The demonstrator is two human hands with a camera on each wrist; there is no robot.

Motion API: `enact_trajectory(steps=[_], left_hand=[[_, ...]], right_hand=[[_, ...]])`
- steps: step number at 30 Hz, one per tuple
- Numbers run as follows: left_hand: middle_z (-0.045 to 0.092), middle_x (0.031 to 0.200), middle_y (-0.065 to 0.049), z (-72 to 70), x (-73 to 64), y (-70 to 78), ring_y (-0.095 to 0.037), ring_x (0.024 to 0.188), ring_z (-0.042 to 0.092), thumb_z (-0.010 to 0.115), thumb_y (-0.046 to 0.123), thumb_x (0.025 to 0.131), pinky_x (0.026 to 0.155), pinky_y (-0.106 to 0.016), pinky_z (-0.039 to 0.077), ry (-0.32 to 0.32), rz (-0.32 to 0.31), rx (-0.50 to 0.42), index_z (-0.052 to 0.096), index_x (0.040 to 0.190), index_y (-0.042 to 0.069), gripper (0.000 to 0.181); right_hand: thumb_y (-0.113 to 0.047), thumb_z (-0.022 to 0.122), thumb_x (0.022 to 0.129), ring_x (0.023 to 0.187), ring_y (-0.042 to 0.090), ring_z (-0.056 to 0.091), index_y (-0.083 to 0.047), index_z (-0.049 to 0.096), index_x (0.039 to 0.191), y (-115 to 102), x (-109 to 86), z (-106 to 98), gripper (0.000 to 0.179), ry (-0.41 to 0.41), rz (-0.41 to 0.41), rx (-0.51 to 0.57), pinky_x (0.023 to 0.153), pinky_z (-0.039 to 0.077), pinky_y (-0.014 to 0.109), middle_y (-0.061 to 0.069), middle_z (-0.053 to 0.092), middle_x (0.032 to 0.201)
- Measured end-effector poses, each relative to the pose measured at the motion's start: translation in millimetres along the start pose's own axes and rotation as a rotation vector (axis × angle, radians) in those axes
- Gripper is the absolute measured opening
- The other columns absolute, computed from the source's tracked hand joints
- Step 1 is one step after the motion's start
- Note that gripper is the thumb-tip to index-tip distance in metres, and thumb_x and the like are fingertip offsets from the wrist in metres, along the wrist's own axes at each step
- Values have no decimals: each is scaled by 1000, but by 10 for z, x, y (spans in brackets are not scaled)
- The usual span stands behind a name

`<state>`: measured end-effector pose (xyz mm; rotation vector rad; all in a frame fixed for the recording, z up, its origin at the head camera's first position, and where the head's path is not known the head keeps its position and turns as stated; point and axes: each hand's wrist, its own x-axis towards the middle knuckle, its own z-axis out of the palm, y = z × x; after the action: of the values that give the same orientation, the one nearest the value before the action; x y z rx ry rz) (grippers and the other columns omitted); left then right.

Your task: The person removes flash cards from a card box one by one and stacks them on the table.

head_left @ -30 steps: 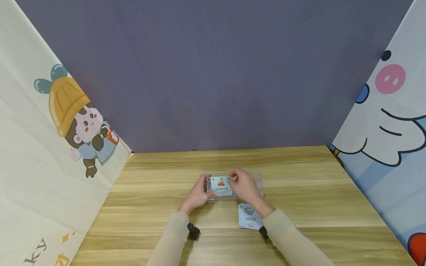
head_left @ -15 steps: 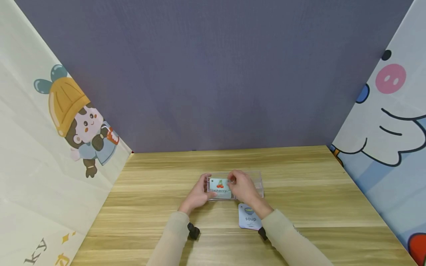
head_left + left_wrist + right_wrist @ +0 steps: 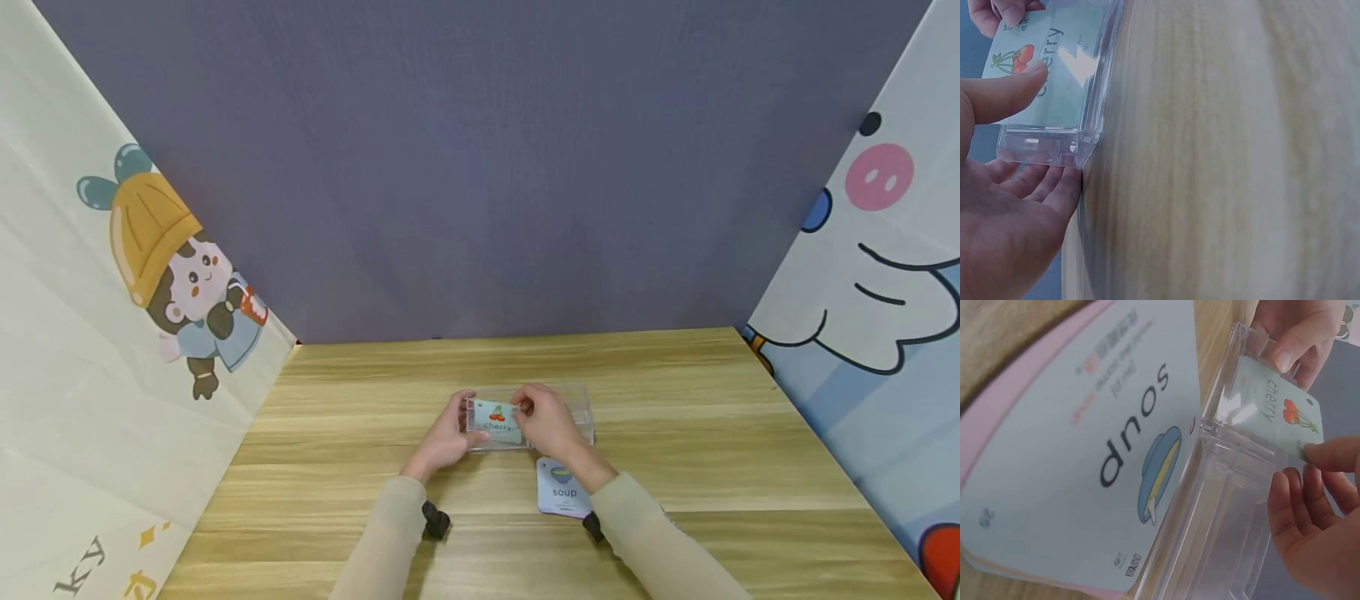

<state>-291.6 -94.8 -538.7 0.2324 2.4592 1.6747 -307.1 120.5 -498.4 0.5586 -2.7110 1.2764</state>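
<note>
A flashcard printed "cherry" (image 3: 495, 414) stands tilted in the left compartment of a clear plastic box (image 3: 577, 408), its right side a little lower in the head view. My right hand (image 3: 549, 423) pinches the card's upper right corner between thumb and fingers, as the right wrist view shows. The left hand (image 3: 447, 435) holds the box's left end, with its thumb over the front by the card and its other fingers around the end wall. In the right wrist view, the box's other compartment (image 3: 1235, 494) holds nothing.
A stack of flashcards with "soup" (image 3: 561, 492) on top lies on the wooden table (image 3: 360, 375), in front of the box and partly under the right forearm. A dark panel (image 3: 480, 183) rises behind the table, with printed cloths at both sides.
The cherry card sank slightly into the box, then came up a little and tilted down on its right side. Both hands have stayed nearly in place.
</note>
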Motion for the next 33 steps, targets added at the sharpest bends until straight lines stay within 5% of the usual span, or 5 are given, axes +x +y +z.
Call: enact_trajectory(steps=[22,33], left_hand=[[51,132,-19,22,30,-23,-39,124,54,75,1,89,108,-55,43,31,43,3,31,152,2,77],[51,128,-23,-8,-150,343,-43,121,54,71,-5,89,108,-58,42,4,53,-24,28,151,-9,75]], right_hand=[[4,67,88,87,16,60,-5,69,104,5,8,-3,19,70,0,129,76,57,29,2,63,95],[8,62,90,88,18,61,-4,68,107,27,26,-58,21,143,-88,179,73,58,28,4,65,97]])
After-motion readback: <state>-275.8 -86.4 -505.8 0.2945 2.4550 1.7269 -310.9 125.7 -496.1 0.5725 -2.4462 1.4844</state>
